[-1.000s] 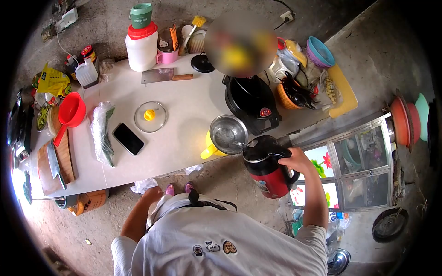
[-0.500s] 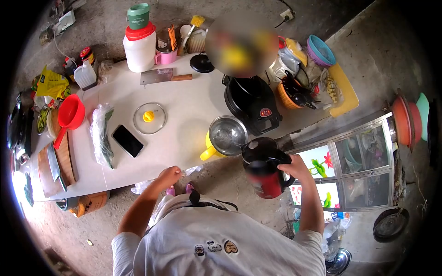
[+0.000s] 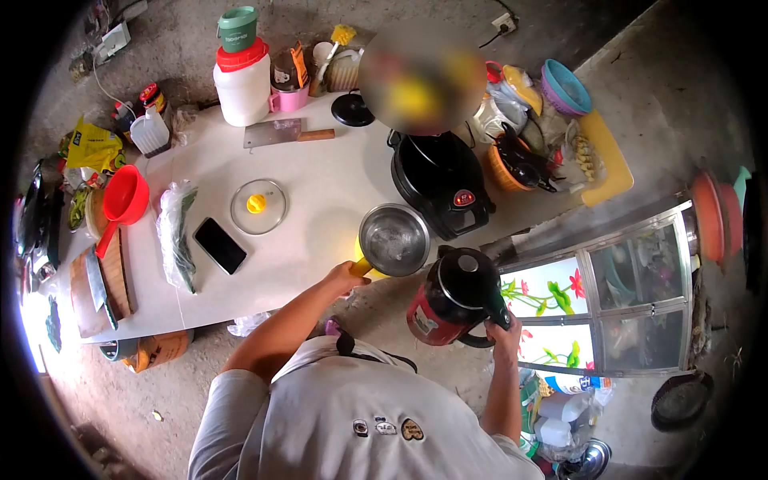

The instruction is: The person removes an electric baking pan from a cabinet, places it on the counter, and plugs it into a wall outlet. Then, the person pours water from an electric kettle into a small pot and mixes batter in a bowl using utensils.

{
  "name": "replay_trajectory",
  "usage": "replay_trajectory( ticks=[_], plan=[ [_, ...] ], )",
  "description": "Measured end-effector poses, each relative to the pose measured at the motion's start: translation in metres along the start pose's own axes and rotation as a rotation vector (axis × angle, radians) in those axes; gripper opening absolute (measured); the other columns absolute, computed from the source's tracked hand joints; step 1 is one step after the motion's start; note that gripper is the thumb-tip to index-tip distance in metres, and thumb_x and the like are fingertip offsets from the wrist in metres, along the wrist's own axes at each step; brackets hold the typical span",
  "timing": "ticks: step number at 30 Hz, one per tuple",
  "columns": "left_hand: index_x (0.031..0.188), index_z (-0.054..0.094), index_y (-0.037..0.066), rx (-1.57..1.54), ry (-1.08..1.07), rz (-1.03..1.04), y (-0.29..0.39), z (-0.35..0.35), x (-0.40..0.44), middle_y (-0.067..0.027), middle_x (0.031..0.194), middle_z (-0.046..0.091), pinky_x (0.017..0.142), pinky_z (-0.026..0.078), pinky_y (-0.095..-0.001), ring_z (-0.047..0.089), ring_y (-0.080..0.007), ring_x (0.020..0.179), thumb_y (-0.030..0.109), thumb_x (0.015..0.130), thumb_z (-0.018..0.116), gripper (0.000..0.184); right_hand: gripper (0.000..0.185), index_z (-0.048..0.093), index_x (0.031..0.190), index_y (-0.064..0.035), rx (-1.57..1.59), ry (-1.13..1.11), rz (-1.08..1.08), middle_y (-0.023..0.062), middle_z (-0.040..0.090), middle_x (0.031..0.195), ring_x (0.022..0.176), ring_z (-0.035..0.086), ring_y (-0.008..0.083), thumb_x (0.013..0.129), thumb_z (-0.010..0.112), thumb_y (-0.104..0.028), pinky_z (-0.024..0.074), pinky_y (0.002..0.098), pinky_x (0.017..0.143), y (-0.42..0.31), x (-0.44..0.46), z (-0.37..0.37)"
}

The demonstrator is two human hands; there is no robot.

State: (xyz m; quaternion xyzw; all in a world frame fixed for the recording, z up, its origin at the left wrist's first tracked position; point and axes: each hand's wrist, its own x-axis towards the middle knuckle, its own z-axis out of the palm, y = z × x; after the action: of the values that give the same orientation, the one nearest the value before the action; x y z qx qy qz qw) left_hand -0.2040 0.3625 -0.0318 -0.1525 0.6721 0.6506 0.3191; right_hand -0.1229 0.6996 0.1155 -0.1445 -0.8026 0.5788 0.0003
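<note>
My left hand [image 3: 349, 278] is closed on the yellow handle of a steel-lined pot [image 3: 394, 240] at the table's front edge. Liquid seems to lie in the pot. My right hand [image 3: 502, 330] grips the black handle of a red and black electric kettle [image 3: 456, 294], held off the table just right of the pot, with its lid shut. No stream shows between kettle and pot. Behind them stands a black electric cooker [image 3: 440, 180]. A glass lid with a yellow knob [image 3: 258, 205] and a black phone [image 3: 220, 246] lie left of the pot.
A cleaver [image 3: 276, 134] lies near the back of the table [image 3: 320, 184]. To the left are a red ladle [image 3: 126, 196], bagged greens [image 3: 178, 236] and a knife on a cutting board [image 3: 120, 276]. A glass-doored cabinet [image 3: 592, 296] stands to the right, near an orange basket [image 3: 506, 168].
My left hand has come up from my side and taken hold of the pot's handle. The kettle has turned upright, away from the pot, and the stream from its spout has stopped.
</note>
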Motion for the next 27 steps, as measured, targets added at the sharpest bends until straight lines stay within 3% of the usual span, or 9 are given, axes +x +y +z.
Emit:
replay_trajectory(
  ticks=[1,5,13,15,18,21,27],
  plan=[
    [0.105,0.050,0.003,0.001,0.004,-0.002,-0.003,0.002,0.007,-0.0061,0.075,0.052,0.041,0.036,-0.0251,0.043,-0.0112,0.048,0.027,0.061,0.075,0.055,0.020,0.053,0.072,-0.0003,0.141,0.054,-0.024,0.0004,0.049,0.055,0.044,0.044,0.0079,0.059,0.066,-0.008,0.0342,0.0212,0.041,0.003,-0.002,0.001],
    [0.091,0.054,0.003,-0.119,0.059,-0.004,-0.007,0.006,0.018,-0.0019,0.065,0.048,0.039,0.030,-0.0244,0.037,-0.0092,0.044,0.024,0.062,0.075,0.042,0.017,0.053,0.072,-0.0016,0.219,0.146,0.001,0.0003,0.048,0.054,0.042,0.043,0.0073,0.059,0.064,-0.002,0.0326,0.0196,0.040,-0.006,-0.008,0.003],
    [0.089,0.056,0.002,-0.054,0.172,0.005,-0.006,0.015,0.017,-0.0033,0.068,0.052,0.047,0.036,-0.0276,0.046,-0.0121,0.056,0.023,0.060,0.073,0.040,0.019,0.055,0.075,0.0013,0.055,0.157,-0.067,0.0008,0.048,0.054,0.042,0.043,0.0081,0.060,0.059,-0.008,0.0331,0.0207,0.040,-0.002,0.004,-0.010],
    [0.088,0.054,0.002,-0.011,0.208,0.048,-0.009,0.016,0.020,-0.0014,0.060,0.048,0.042,0.035,-0.0244,0.041,-0.0100,0.045,0.014,0.061,0.070,0.034,0.019,0.055,0.076,0.0013,0.064,0.144,-0.066,0.0008,0.048,0.054,0.042,0.043,0.0081,0.059,0.060,-0.008,0.0330,0.0207,0.040,0.002,0.008,-0.012],
    [0.088,0.054,0.002,0.049,0.255,0.105,-0.012,0.015,0.023,-0.0010,0.058,0.048,0.041,0.034,-0.0249,0.042,-0.0096,0.045,0.014,0.060,0.068,0.033,0.020,0.054,0.076,0.0011,0.087,0.132,-0.053,0.0006,0.048,0.054,0.042,0.043,0.0080,0.059,0.060,-0.009,0.0329,0.0206,0.040,0.008,0.015,-0.014],
    [0.084,0.058,0.002,0.067,0.282,0.080,-0.012,0.012,0.023,-0.0051,0.064,0.053,0.050,0.038,-0.0296,0.048,-0.0141,0.055,0.023,0.057,0.067,0.035,0.020,0.054,0.076,0.0008,0.094,0.121,-0.051,0.0005,0.047,0.054,0.042,0.043,0.0080,0.060,0.061,-0.009,0.0327,0.0204,0.040,0.013,0.021,-0.014],
    [0.083,0.057,0.002,-0.003,0.293,0.057,-0.010,-0.004,0.021,-0.0029,0.059,0.050,0.045,0.035,-0.0276,0.045,-0.0117,0.049,0.023,0.058,0.066,0.034,0.016,0.055,0.072,-0.0017,0.069,0.110,-0.059,-0.0028,0.049,0.056,0.046,0.042,0.0048,0.060,0.064,-0.008,0.0318,0.0193,0.042,0.004,0.032,-0.008]
  ],
)
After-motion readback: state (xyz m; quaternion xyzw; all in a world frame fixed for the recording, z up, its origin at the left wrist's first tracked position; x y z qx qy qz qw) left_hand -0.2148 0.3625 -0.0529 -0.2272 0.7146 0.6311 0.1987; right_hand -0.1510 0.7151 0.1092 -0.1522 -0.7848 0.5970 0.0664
